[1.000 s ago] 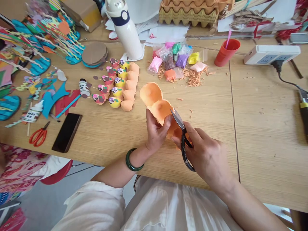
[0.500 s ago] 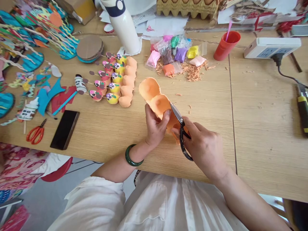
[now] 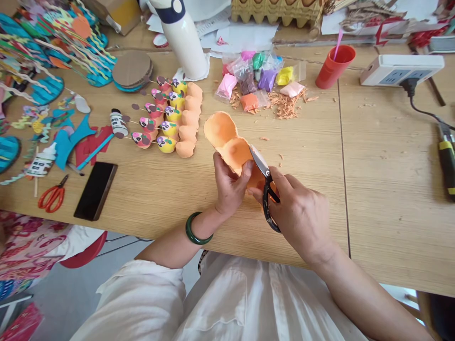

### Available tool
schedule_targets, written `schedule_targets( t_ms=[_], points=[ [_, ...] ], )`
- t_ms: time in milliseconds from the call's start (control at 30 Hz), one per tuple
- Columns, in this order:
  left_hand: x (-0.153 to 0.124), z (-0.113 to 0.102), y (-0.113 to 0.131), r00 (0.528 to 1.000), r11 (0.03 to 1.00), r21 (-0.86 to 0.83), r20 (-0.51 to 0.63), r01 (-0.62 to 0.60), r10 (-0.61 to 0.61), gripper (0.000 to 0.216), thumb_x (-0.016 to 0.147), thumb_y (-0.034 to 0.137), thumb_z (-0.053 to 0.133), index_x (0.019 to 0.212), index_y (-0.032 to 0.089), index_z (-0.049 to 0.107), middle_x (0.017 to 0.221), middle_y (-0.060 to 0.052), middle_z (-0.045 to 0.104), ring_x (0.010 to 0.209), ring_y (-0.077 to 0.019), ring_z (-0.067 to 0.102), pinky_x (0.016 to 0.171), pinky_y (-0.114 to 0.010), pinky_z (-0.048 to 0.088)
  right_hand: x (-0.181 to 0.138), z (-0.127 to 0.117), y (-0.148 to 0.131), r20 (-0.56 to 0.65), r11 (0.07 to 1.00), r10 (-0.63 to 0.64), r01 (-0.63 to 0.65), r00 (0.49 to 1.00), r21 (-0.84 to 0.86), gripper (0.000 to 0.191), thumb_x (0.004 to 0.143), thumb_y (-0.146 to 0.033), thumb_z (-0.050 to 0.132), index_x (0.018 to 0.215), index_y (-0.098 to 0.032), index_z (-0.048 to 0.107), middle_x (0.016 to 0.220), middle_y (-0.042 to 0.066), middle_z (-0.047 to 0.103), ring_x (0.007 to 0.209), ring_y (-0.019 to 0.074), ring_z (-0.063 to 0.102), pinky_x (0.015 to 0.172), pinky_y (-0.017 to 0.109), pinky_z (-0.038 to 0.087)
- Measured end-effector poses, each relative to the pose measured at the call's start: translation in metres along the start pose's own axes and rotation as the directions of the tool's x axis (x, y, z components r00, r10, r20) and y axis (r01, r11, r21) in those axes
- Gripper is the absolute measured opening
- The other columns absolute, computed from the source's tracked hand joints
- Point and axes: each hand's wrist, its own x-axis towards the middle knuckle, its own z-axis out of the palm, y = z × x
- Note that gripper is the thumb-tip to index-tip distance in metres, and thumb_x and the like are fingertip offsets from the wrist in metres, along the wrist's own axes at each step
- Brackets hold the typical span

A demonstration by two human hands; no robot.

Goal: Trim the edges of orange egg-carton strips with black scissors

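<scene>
An orange strip of egg carton cups is held over the table by my left hand, thumb inside and fingers beneath. My right hand grips black-handled scissors, whose blades lie at the strip's right edge beside my left thumb. The strip's lower end is partly hidden behind my hands and the scissors. Left of the strip stand rows of carton cups, several bare orange ones and several painted yellow and red with clay decorations.
Clay packets and orange shavings lie beyond my hands. A white bottle, a red cup and a power strip stand further back. At left are a phone, red-handled scissors and glue bottles.
The scissors have closed somewhat, their handles shifting slightly left and up with my right hand. My left hand and the carton strip stay almost in place.
</scene>
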Motion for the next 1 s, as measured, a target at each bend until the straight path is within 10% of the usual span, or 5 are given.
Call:
schedule_targets(
  t_ms=[767, 1000],
  points=[
    [0.000, 0.000, 0.000, 0.999, 0.996, 0.091, 0.034, 0.013, -0.016, 0.048, 0.087, 0.056, 0.075, 0.110, 0.023, 0.049, 0.101, -0.005, 0.069, 0.090, -0.0169, 0.069, 0.082, -0.029, 0.058, 0.002, 0.012, 0.011, 0.068, 0.981, 0.090, -0.101, 0.994, 0.169, 0.063, 0.103, -0.069, 0.039, 0.076, -0.018, 0.064, 0.056, -0.001, 0.051, 0.047, 0.0099, 0.027, 0.048, 0.026, 0.017],
    [0.005, -0.002, 0.011, 0.930, 0.937, -0.115, 0.209, 0.331, -0.303, 0.045, 0.086, 0.054, 0.077, 0.113, 0.023, 0.059, 0.108, -0.007, 0.074, 0.091, -0.0205, 0.074, 0.079, -0.034, 0.062, 0.014, -0.005, 0.040, 0.324, 0.691, 0.124, -0.316, 0.938, 0.650, 0.063, 0.084, -0.080, 0.063, 0.102, -0.020, 0.067, 0.069, -0.001, 0.058, 0.057, 0.0122, 0.050, 0.054, 0.025, 0.036]
  ],
)
